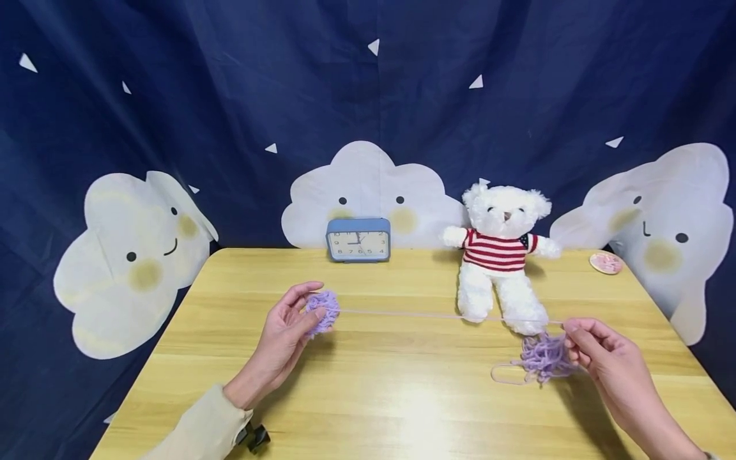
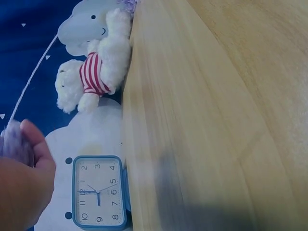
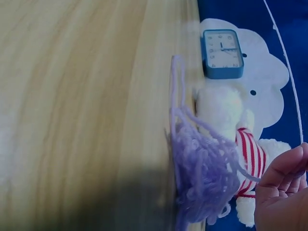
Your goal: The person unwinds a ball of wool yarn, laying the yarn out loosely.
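My left hand (image 1: 285, 332) grips a small wound ball of purple yarn (image 1: 324, 313) between thumb and fingers, raised over the table. From the ball a taut yarn strand (image 1: 402, 314) runs across to my right hand (image 1: 604, 358), which pinches it between thumb and forefinger. A loose tangle of purple yarn (image 1: 545, 359) lies just left of the right hand, with one loop sticking out to the left. In the right wrist view the tangle (image 3: 204, 168) shows large, and a strand leads from it to the right hand (image 3: 284, 192).
A white teddy bear (image 1: 506, 287) in a striped shirt sits at the back right of the wooden table (image 1: 368, 402), behind the strand. A blue clock (image 1: 358, 241) stands at the back edge. A pink round disc (image 1: 606, 262) lies at the back right corner.
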`<state>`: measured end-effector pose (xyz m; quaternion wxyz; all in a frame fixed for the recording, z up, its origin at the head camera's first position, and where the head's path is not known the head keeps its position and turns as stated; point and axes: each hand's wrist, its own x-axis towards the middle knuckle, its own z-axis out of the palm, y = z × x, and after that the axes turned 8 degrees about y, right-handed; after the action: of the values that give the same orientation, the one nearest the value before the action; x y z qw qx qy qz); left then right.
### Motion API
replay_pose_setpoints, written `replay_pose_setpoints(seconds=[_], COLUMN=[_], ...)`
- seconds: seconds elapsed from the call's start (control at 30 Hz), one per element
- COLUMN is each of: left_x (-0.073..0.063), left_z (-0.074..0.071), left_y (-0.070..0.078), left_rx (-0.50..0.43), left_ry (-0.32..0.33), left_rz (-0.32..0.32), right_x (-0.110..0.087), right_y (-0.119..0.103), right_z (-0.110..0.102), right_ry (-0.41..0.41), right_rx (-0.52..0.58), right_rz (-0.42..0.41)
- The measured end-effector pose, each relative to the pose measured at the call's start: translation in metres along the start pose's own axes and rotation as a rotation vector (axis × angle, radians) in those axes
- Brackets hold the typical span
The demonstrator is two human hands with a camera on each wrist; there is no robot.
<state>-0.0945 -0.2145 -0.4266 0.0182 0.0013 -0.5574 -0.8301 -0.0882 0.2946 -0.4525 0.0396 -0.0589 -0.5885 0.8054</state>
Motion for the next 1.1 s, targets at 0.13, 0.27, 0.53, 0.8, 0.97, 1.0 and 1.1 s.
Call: replay_pose_setpoints(seconds=[0.13,0.27,0.53,0.8,0.97,1.0,1.1], left_x=[0.000,0.001,0.001,-0.001,-0.002,-0.002,-0.001], left_z=[-0.003,-0.004,-0.006,-0.007,-0.006,-0.006,-0.003], left_y=[-0.001,-0.001,-0.001,0.001,0.001,0.000,-0.001], left_rx=[0.000,0.003,-0.027,-0.015,-0.009,-0.007,-0.004], left_ry=[0.056,0.118,0.179,0.193,0.180,0.173,0.137], left_rz=[0.010,0.002,0.030,0.065,0.062,0.059,0.043], right_x=[-0.002,-0.003,-0.004,0.004,0.012,0.014,0.016], right_y=[0.004,0.007,0.007,0.004,0.004,0.004,0.004], right_z=[-0.005,-0.014,-0.035,-0.051,-0.054,-0.055,-0.054], right_ry=[0.017,0.043,0.126,0.122,-0.004,-0.027,-0.081], right_rx=[-0.029,-0.054,-0.267,-0.549,-0.698,-0.702,-0.710], right_rz=[0.015,0.026,0.081,0.122,0.160,0.169,0.209])
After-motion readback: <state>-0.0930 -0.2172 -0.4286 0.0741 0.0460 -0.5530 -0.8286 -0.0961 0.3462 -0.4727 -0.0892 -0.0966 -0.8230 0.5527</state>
